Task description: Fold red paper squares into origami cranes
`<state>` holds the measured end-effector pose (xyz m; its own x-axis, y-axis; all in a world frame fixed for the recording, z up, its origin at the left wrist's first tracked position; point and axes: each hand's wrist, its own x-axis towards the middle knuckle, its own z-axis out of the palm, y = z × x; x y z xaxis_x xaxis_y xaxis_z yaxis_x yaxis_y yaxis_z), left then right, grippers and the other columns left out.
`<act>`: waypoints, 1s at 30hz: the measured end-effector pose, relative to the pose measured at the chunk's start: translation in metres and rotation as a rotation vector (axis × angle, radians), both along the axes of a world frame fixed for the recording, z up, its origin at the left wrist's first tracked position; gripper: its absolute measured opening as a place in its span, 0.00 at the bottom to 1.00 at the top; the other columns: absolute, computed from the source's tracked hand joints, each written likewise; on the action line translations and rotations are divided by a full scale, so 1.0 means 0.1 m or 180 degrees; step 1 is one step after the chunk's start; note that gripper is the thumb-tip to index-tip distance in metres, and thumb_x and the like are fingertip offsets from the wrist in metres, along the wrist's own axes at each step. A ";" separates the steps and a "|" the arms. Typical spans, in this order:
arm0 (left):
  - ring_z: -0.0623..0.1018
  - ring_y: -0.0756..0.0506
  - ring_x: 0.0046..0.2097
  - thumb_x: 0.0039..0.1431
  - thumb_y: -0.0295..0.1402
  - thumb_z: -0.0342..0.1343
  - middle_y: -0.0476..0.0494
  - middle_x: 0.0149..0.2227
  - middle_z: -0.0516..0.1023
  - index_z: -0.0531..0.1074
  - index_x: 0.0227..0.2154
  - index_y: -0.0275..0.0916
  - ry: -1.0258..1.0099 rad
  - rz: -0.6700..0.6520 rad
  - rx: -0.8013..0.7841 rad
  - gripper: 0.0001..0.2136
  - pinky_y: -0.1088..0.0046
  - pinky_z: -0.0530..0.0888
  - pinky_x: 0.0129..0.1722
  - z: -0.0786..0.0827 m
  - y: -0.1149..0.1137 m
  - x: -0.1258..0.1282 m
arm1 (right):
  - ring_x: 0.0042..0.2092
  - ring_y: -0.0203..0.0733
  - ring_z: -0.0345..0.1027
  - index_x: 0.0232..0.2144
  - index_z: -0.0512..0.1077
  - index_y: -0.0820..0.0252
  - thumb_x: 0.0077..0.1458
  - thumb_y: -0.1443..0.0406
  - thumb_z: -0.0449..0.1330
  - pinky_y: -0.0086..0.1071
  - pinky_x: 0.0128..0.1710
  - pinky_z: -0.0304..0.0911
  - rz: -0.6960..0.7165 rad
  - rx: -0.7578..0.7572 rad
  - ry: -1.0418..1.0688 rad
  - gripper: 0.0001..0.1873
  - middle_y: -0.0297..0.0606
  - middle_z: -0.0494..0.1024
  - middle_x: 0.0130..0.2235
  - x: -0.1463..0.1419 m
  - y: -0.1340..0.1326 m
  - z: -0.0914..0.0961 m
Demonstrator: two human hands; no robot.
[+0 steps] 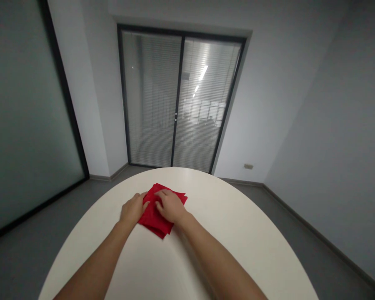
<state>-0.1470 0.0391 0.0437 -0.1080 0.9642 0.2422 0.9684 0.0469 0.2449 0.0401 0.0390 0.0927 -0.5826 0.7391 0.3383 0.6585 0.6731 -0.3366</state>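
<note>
A folded red cloth (150, 220) lies on a pale, round desk (231, 233), toward the rounded far edge and a little left of the middle. Several layers show along its near and right-hand corners, which sit slightly out of line with each other. Its visible face is plain red.

Both hands touch the cloth. The left hand (133, 209) is at its left border, partly open, with the thumb reaching over the red fabric and the fingers along the edge; whether it pinches the layers cannot be told. The right hand (171, 207) rests palm down on top, half open, its fingers bent and a little apart; its grip on the fabric, if any, is hidden beneath the palm.

Beyond the desk stands a dark-framed glass partition (150, 104) with slatted blinds, bright light strips showing in its right pane. A frosted panel (21, 108) with a dark frame is on the left. Low on the white wall (278, 104) is a small plate (248, 166), any marking on it too small and blurred to read. The floor (12, 266) is grey.
</note>
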 end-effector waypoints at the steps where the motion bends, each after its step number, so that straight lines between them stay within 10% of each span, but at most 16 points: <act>1: 0.80 0.38 0.46 0.66 0.36 0.50 0.36 0.51 0.76 0.69 0.59 0.45 0.0041 -0.0014 -0.0028 0.19 0.66 0.74 0.43 0.01 0.01 0.01 | 0.61 0.50 0.63 0.58 0.68 0.58 0.65 0.61 0.52 0.43 0.62 0.55 0.0212 -0.0084 -0.0094 0.22 0.46 0.72 0.60 -0.08 0.04 -0.05; 5: 0.81 0.40 0.43 0.68 0.39 0.48 0.37 0.47 0.75 0.70 0.59 0.48 0.0132 0.0006 -0.0136 0.19 0.67 0.74 0.41 0.02 0.04 0.02 | 0.70 0.61 0.43 0.68 0.56 0.55 0.66 0.46 0.45 0.61 0.67 0.38 -0.0017 -0.0720 -0.0519 0.35 0.45 0.56 0.70 -0.17 0.15 -0.35; 11: 0.80 0.38 0.43 0.69 0.41 0.46 0.36 0.46 0.75 0.72 0.57 0.45 0.0322 0.0180 -0.0256 0.18 0.64 0.75 0.42 0.06 0.07 0.07 | 0.73 0.63 0.28 0.71 0.49 0.55 0.58 0.34 0.44 0.52 0.69 0.30 -0.0685 -0.0923 -0.0620 0.49 0.41 0.44 0.73 0.23 0.25 -0.53; 16: 0.71 0.34 0.59 0.65 0.27 0.48 0.32 0.58 0.72 0.74 0.52 0.37 0.0330 -0.0519 0.0451 0.16 0.54 0.65 0.60 0.19 -0.11 0.45 | 0.72 0.64 0.35 0.70 0.51 0.53 0.59 0.37 0.47 0.53 0.68 0.36 -0.0706 -0.0770 -0.0789 0.46 0.42 0.47 0.73 0.38 0.36 -0.48; 19: 0.74 0.41 0.56 0.66 0.35 0.49 0.41 0.57 0.75 0.73 0.54 0.42 0.0252 -0.0984 0.0282 0.16 0.64 0.69 0.58 0.15 -0.27 0.72 | 0.67 0.63 0.48 0.67 0.58 0.50 0.62 0.45 0.48 0.54 0.64 0.45 -0.0612 -0.0584 -0.0813 0.36 0.40 0.57 0.70 0.43 0.40 -0.43; 21: 0.66 0.34 0.65 0.63 0.45 0.52 0.37 0.66 0.66 0.63 0.64 0.40 0.0068 -0.1235 -0.0123 0.29 0.52 0.61 0.65 0.07 -0.35 0.82 | 0.66 0.60 0.52 0.66 0.61 0.50 0.65 0.50 0.46 0.54 0.62 0.49 -0.0549 -0.0555 -0.0780 0.31 0.40 0.59 0.69 0.51 0.42 -0.40; 30: 0.55 0.31 0.70 0.66 0.50 0.43 0.38 0.70 0.58 0.59 0.67 0.43 0.0177 -0.0969 -0.0386 0.30 0.43 0.50 0.67 -0.12 -0.34 0.82 | 0.66 0.52 0.57 0.63 0.65 0.61 0.67 0.55 0.46 0.43 0.64 0.52 -0.0625 -0.0355 -0.0481 0.28 0.49 0.66 0.65 1.30 0.30 -0.52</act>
